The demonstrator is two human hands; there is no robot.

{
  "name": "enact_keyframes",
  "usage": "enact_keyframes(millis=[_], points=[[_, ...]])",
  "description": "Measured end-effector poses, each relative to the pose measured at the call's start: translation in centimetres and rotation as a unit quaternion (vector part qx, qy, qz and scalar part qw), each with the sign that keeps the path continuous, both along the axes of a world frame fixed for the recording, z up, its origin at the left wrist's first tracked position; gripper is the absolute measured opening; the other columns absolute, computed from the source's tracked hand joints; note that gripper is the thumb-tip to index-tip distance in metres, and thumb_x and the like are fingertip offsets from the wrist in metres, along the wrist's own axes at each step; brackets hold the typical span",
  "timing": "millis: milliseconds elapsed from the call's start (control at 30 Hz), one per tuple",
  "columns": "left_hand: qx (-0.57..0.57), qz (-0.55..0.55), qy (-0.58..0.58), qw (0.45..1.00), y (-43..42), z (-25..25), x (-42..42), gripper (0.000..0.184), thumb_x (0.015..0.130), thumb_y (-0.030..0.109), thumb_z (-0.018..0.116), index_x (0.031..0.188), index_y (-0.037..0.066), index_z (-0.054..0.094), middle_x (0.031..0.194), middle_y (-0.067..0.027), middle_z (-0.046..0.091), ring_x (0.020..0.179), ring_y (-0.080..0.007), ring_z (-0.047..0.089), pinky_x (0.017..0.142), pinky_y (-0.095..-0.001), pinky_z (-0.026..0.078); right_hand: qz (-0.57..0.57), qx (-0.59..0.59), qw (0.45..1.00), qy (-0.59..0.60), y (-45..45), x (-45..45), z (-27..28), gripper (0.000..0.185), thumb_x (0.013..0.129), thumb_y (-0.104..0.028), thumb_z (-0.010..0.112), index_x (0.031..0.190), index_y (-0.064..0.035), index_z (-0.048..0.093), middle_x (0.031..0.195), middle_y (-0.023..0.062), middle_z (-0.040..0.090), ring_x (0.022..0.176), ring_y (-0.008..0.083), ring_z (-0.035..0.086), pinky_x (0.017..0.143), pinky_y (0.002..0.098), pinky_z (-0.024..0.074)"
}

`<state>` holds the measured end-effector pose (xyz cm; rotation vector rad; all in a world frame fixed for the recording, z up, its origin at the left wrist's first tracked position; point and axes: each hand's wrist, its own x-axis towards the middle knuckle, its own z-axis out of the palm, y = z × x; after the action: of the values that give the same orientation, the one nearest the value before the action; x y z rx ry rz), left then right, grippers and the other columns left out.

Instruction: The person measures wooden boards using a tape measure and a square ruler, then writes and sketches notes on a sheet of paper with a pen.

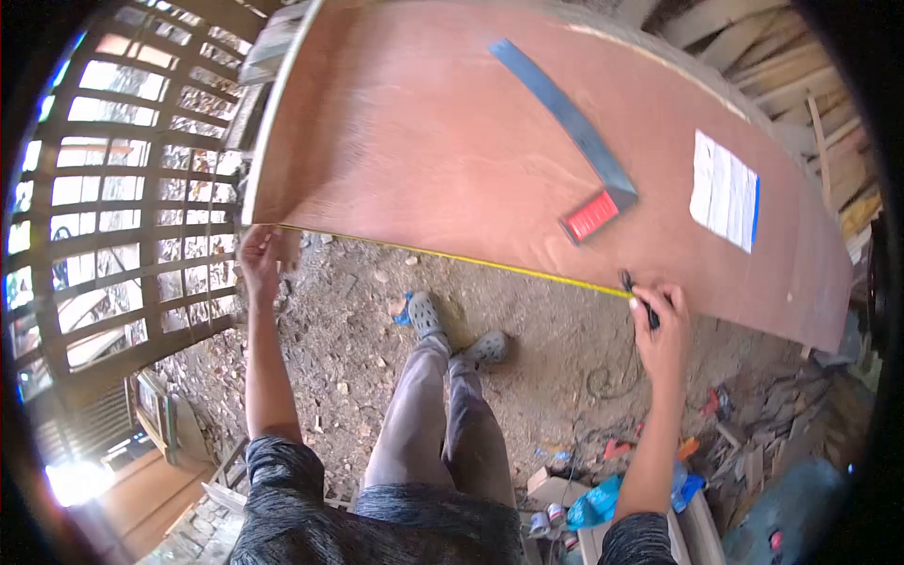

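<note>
A yellow measuring tape (490, 266) runs along the near edge of a reddish-brown wooden board (424, 122). My left hand (264, 256) pinches the tape's end at the board's left corner. Near the board's edge on the right, my right hand (662, 315) is closed around a small black object (651, 314), with the tape's other visible end beside its fingertips. What exactly the black object is stays unclear. A try square (574, 127) with a red handle (591, 216) lies on the board. Farther right rests a lined paper sheet (723, 193) with a blue edge.
A slatted wooden lattice (127, 202) stands at the left. Wood scraps (782, 443) and a turquoise plastic bag (595, 504) lie on the ground at lower right. More planks (782, 66) are behind the board. My feet in grey clogs (426, 314) stand on dirt ground.
</note>
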<state>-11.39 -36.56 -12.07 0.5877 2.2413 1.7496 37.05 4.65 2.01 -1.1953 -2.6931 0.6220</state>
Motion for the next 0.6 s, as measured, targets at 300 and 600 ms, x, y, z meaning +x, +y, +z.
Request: enact_keyframes(millis=[300, 600], points=[[-0.048, 0.021, -0.051, 0.997, -0.7, 2.6, -0.1, 0.048, 0.1, 0.038, 0.066, 0.117, -0.007, 0.069, 0.109, -0.0109, 0.074, 0.106, -0.0167, 0.066, 0.096, -0.0334, 0.049, 0.036, 0.021, 0.995, -0.086, -7.5, -8.5, 2.5, 0.025, 0.089, -0.019, 0.074, 0.113, -0.0173, 0.075, 0.1, 0.01, 0.061, 0.09, 0.0341, 0.064, 0.076, 0.0479, 0.0534], [-0.114, -0.044, -0.067, 0.99, -3.8, -1.3, -5.0, 0.091, 0.103, 0.072, 0.028, 0.131, -0.006, 0.065, 0.127, -0.0161, 0.068, 0.119, -0.0241, 0.059, 0.105, -0.042, 0.042, 0.02, -0.112, 0.99, -0.078, -8.7, -8.1, 2.2, 0.017, 0.09, -0.021, 0.072, 0.105, -0.0139, 0.078, 0.098, 0.0107, 0.064, 0.09, 0.0323, 0.067, 0.077, 0.0453, 0.0543]])
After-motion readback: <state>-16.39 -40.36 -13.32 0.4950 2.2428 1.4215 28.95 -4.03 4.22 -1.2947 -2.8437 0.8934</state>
